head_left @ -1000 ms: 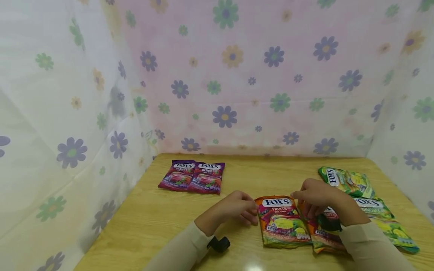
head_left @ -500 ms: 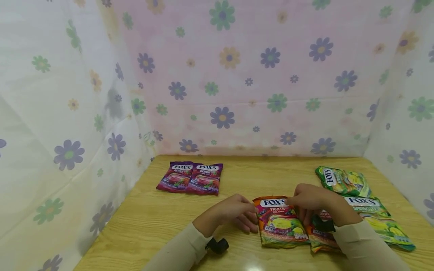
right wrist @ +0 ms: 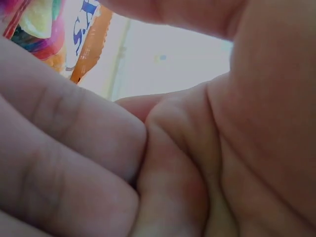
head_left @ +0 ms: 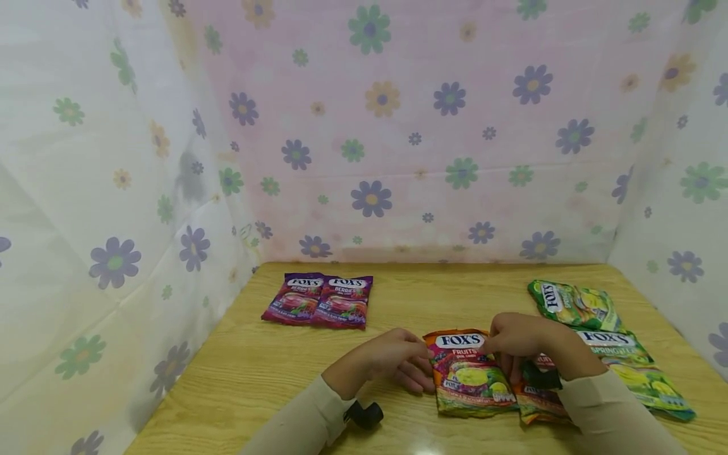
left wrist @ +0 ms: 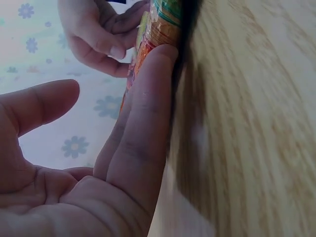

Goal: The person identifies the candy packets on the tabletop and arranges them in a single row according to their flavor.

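An orange-and-red Fox's Fruits packet [head_left: 469,379] lies flat on the table, face up. At its left edge rests my left hand [head_left: 395,360]; in the left wrist view its extended fingers [left wrist: 143,123] touch the packet's side [left wrist: 158,34], thumb apart. My right hand [head_left: 529,338] is over the seam between this packet and a second Fruits packet [head_left: 537,404], fingers bent downward and fingertips at the first packet's upper right edge. The right hand and its strap cover much of the second one. The right wrist view shows the packet [right wrist: 44,29] beyond relaxed fingers [right wrist: 64,108].
Two overlapping purple Berries packets [head_left: 341,303] lie at the back left of the wooden table [head_left: 256,379]. Green Spring Tea packets [head_left: 586,306] lie along the right side, close to the right forearm. Flowered cloth [head_left: 421,145] walls the back and sides.
My right hand has shifted left, from over the second Fruits packet to the first one's upper right edge. The left hand has stayed beside the left edge, its fingers slightly lower. The view has shifted slightly.
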`<state>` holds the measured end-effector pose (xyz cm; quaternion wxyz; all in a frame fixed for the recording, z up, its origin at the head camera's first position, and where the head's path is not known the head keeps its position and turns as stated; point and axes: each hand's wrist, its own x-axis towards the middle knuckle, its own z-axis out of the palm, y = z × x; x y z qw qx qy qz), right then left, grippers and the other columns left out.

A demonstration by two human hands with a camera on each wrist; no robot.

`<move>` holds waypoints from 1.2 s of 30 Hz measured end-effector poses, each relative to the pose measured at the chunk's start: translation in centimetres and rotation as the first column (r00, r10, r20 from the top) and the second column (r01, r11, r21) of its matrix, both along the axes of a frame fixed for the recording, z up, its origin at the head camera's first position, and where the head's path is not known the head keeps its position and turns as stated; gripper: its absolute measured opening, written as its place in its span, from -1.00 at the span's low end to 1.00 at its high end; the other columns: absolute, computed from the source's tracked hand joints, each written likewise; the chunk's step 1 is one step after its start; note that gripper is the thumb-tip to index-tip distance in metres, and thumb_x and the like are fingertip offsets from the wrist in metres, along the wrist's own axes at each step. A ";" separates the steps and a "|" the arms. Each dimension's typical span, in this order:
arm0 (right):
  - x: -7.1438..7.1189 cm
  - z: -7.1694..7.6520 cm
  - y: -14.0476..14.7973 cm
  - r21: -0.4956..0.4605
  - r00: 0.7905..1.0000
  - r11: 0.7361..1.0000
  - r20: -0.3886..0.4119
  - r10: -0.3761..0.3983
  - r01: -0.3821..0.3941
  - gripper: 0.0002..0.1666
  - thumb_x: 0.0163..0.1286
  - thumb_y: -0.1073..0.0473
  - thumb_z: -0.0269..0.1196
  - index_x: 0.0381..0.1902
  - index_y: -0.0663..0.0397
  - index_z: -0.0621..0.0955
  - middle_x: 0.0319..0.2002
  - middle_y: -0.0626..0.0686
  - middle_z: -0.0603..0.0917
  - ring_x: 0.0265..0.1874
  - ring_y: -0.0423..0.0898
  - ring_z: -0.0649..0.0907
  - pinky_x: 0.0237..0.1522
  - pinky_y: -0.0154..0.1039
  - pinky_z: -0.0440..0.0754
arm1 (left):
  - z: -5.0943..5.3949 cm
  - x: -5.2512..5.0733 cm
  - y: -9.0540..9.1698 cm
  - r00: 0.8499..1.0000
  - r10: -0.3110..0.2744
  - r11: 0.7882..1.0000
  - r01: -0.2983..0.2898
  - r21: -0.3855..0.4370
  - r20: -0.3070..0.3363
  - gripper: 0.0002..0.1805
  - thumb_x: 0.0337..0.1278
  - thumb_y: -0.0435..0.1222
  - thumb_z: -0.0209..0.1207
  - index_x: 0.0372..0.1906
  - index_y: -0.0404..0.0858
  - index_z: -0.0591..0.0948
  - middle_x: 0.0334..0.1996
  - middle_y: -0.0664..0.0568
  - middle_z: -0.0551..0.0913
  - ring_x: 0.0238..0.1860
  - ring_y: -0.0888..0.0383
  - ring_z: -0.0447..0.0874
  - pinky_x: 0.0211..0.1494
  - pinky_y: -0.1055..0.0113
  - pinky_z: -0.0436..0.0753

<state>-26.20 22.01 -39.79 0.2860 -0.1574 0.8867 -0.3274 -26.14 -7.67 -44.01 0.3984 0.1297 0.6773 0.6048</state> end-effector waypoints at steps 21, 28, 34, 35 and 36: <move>-0.1 -0.7 -0.3 -0.081 0.999 0.996 0.029 -0.043 0.045 -0.57 0.56 -0.05 0.21 0.04 0.23 0.47 -0.54 0.22 0.76 -0.62 0.16 0.77 -0.71 -0.30 0.44 | 0.4 -0.5 -0.8 0.998 0.064 0.996 -0.063 0.057 -0.021 -0.61 0.48 -0.17 0.16 0.19 -0.35 0.51 -0.05 -0.21 0.74 -0.27 0.04 0.86 -0.17 0.18 0.82; 0.3 -0.4 -0.9 -0.069 0.993 0.991 -0.014 -0.118 0.116 -0.49 0.53 -0.10 0.23 0.12 0.20 0.43 -0.56 0.21 0.74 -0.65 0.15 0.74 -0.58 -0.06 0.73 | 0.7 -0.7 -0.9 0.993 0.107 0.992 -0.103 0.075 -0.047 -0.66 0.49 -0.19 0.14 0.14 -0.36 0.53 -0.09 -0.19 0.75 -0.28 0.03 0.85 -0.18 0.18 0.82; 0.3 -0.3 -1.1 -0.050 0.990 0.989 -0.029 -0.141 0.140 -0.43 0.51 -0.12 0.25 0.19 0.19 0.41 -0.55 0.18 0.74 -0.63 0.12 0.75 -0.55 -0.07 0.74 | 0.6 -0.7 -1.0 0.989 0.127 0.988 -0.120 0.092 -0.076 -0.65 0.46 -0.21 0.17 0.14 -0.37 0.52 -0.14 -0.16 0.72 -0.28 0.01 0.85 -0.13 0.11 0.82; 0.3 -0.4 -1.1 -0.050 0.989 0.988 -0.031 -0.146 0.145 -0.42 0.51 -0.12 0.25 0.20 0.19 0.40 -0.54 0.18 0.74 -0.63 0.12 0.75 -0.55 -0.07 0.74 | 0.7 -0.8 -1.0 0.988 0.133 0.988 -0.126 0.093 -0.077 -0.63 0.45 -0.21 0.18 0.16 -0.38 0.51 -0.14 -0.16 0.72 -0.28 0.02 0.85 -0.12 0.11 0.82; 0.3 -0.4 -1.1 -0.052 0.988 0.988 -0.032 -0.150 0.148 -0.41 0.51 -0.11 0.25 0.22 0.19 0.39 -0.54 0.17 0.74 -0.63 0.12 0.75 -0.55 -0.07 0.74 | 0.7 -0.8 -1.0 0.987 0.138 0.987 -0.130 0.093 -0.080 -0.61 0.45 -0.22 0.18 0.18 -0.38 0.50 -0.14 -0.15 0.72 -0.28 0.02 0.85 -0.12 0.11 0.82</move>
